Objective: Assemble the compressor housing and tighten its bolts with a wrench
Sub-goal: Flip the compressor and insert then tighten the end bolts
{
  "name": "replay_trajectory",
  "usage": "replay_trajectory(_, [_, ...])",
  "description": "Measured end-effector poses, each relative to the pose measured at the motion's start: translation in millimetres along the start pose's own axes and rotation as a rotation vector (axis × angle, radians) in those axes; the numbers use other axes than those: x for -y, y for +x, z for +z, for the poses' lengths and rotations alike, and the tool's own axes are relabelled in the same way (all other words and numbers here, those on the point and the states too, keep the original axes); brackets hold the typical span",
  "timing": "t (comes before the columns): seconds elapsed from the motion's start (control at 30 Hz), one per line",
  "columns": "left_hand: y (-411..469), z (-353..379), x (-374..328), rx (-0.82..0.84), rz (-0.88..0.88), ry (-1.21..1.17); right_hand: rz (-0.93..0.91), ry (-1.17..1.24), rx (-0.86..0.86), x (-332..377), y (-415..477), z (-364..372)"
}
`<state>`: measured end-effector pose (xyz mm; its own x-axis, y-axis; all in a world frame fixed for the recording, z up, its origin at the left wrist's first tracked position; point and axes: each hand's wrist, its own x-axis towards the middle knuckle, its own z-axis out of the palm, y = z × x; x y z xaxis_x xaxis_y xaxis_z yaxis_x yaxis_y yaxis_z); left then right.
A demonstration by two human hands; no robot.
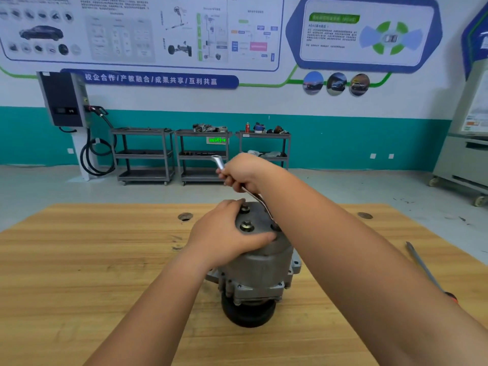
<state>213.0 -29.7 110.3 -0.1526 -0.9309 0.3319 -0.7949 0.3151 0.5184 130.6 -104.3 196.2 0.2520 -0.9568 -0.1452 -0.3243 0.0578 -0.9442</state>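
Your right hand [241, 171] grips the wrench [257, 199], whose lower end sits on a bolt [276, 227] at the cover's right edge. Pull in a smooth arc, head square on the bolt. Your left hand [224, 233] clasps the top of the compressor housing [261, 268], grey cast metal standing upright mid-surface [79, 260] on its black pulley [248, 315].

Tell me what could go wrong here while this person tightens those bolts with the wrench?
1. The wrench, gripped by the right hand, might slip and strike the left hand, whose thumb lies right beside the wrench head.
2. The compressor housing stands upright on its round black pulley, so a hard pull could tip or turn it despite the left hand's grip on top.
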Motion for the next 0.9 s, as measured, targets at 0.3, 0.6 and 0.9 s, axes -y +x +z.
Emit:
replay_trajectory(0.3, [-1.4, -0.2, 4.8, 0.03, 0.02, 0.007, -0.011, 0.98, -0.321, -48.9, 6.9, -54.1])
replay_trajectory(0.6, [0.3, 2.7, 9.2, 0.009, 0.009, 0.025, -0.712, 1.363, -0.758, -110.4, -74.4, -66.1])
replay_trajectory(0.9, [-3.0, -0.3, 4.6, 0.027, 0.005, 0.002, -1.505, 0.305, -0.567, -141.1, -145.3, 15.9])
